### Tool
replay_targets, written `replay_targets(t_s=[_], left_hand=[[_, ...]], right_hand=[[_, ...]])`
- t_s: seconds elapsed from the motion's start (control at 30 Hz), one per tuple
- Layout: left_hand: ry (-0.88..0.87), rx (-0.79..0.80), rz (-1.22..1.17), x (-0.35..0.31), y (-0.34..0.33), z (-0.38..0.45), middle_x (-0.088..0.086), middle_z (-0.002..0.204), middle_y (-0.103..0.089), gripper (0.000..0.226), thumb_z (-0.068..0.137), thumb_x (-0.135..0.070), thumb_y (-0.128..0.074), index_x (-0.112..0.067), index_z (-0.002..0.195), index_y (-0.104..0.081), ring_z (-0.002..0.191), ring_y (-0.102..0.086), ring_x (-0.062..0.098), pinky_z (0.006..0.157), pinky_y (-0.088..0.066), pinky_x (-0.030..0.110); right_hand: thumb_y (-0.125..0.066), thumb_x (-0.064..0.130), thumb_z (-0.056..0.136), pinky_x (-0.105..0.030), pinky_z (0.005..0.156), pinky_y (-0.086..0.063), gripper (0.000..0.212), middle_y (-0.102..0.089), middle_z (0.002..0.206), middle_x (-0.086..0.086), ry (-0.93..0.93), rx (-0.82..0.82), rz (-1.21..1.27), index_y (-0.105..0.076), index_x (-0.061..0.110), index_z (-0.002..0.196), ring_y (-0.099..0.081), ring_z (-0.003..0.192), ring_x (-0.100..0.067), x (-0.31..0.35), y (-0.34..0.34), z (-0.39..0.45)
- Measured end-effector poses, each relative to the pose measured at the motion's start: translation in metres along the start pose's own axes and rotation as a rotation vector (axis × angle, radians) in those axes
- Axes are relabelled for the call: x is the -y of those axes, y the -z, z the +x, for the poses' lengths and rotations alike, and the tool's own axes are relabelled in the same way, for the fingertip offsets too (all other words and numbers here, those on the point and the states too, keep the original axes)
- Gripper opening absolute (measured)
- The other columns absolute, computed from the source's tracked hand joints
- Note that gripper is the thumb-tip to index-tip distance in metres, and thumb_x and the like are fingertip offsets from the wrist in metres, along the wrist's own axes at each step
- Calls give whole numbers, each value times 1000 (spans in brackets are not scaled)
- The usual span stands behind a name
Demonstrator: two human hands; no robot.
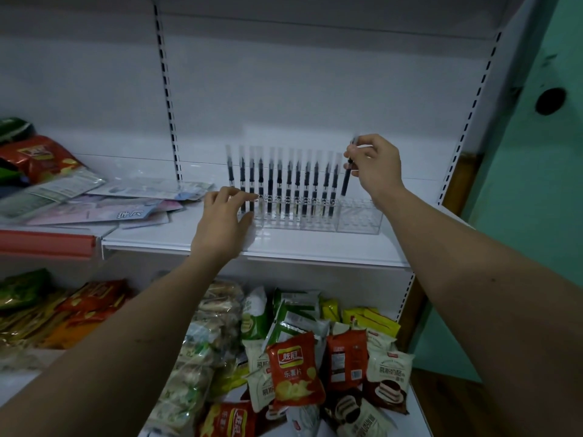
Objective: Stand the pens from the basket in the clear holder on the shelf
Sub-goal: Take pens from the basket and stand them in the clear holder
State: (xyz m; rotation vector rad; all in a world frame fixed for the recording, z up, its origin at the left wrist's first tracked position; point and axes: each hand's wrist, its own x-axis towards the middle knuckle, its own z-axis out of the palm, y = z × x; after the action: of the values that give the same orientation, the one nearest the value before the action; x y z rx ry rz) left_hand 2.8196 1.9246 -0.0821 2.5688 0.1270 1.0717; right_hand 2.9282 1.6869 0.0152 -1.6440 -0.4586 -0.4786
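Head view: the right hand [372,165] pinches one pen [348,171] upright, just above the clear holder [359,217] on the shelf [315,244]. To its left stands a row of pens [284,181]; the left hand [224,222], fingers loosely spread, touches the holder's left end.

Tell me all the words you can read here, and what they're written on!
"炫冠" and "乐薯片": red chip bag on the bottom shelf.
"炫冠" again, partly cut off: red bag at the bottom edge.
White cake packets: print too blurred to read.
Flat packets on the pen shelf: too blurred to read.
Pens and clear holder: no words visible.
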Motion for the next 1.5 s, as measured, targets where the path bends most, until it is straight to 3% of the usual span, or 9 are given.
replay_targets(t_s=[0.4, 0.5, 0.6, 0.77, 0.9, 1.03, 1.27, 1.4, 1.5], left_hand=[[-3, -11, 2, 2, -2, 0, 1, 132, -46, 31, 98, -26, -53, -28, 129, -56, 124, -32, 26, 88, -41, 39], [-8, -8, -14, 3, -2, 0, 2, 131, -48, 32, 98, -26, -53, -27, 130, -56, 124, -33, 26, 93, -38, 38], [-20, 1, -49, 1, 1, -2, 6, 136, -47, 35, 98, -23, -53, -22, 133, -55, 129, -30, 27, 103, -32, 39], [44, 29, -57, -13, 4, -16, 8, 150, -37, 47, 99, -27, -49, -17, 145, -41, 142, -21, 27, 118, -18, 42], [116, 8, -274, -52, 10, -52, 1, 154, -31, 48, 101, -32, -43, -22, 147, -36, 144, -19, 20, 119, -17, 42], [173, 7, -568, -84, 19, -93, -3, 148, -40, 41, 101, -34, -44, -27, 141, -44, 136, -36, 15, 113, -31, 37], [424, 81, -890, -95, 19, -184, -8, 138, -51, 39, 103, -32, -40, -22, 140, -49, 120, -46, 0, 88, -36, 1], [626, 145, -850, -75, 5, -234, -4, 131, -56, 36, 103, -33, -36, -21, 133, -54, 120, -51, 14, 104, -41, 32], [728, 238, -844, -59, -11, -278, -1, 120, -61, 35, 104, -32, -35, -17, 127, -56, 111, -55, 16, 89, -42, 23]], right_hand=[[-64, 15, 92, -31, 72, -50, 8, -70, 95, -6, -86, 90, -290, -57, 18, 94, -69, 88, -26, -30, -3, -18], [-65, 17, 92, -26, 79, -42, 21, -69, 108, -8, -132, 155, -403, -59, 13, 112, -64, 100, -23, -25, 1, -24], [-62, 27, 95, -29, 93, -38, 52, -53, 140, -10, -136, 257, -507, -43, 8, 139, -52, 124, -27, -17, 9, -40], [-50, 36, 100, -36, 110, -32, 60, -37, 154, -9, -71, 272, -629, -30, 9, 150, -38, 139, -29, -1, 13, -77], [-46, 42, 101, -36, 116, -26, 64, -29, 158, -6, -33, 384, -662, -25, 12, 153, -29, 144, -24, 9, 10, -116], [-42, 46, 101, -34, 117, -22, 60, -28, 159, -2, 25, 404, -648, -29, 17, 152, -25, 146, -19, 16, 3, -165], [-41, 42, 101, -38, 116, -29, 53, -38, 153, -2, 65, 463, -671, -37, 16, 148, -34, 140, -21, -18, -13, -269], [-43, 38, 101, -38, 113, -32, 50, -42, 150, -5, -46, 529, -647, -41, 16, 146, -38, 137, -23, -54, -19, -324], [-42, 40, 101, -40, 109, -37, 48, -47, 145, -6, -153, 587, -654, -45, 16, 142, -43, 132, -27, -86, -24, -358]])
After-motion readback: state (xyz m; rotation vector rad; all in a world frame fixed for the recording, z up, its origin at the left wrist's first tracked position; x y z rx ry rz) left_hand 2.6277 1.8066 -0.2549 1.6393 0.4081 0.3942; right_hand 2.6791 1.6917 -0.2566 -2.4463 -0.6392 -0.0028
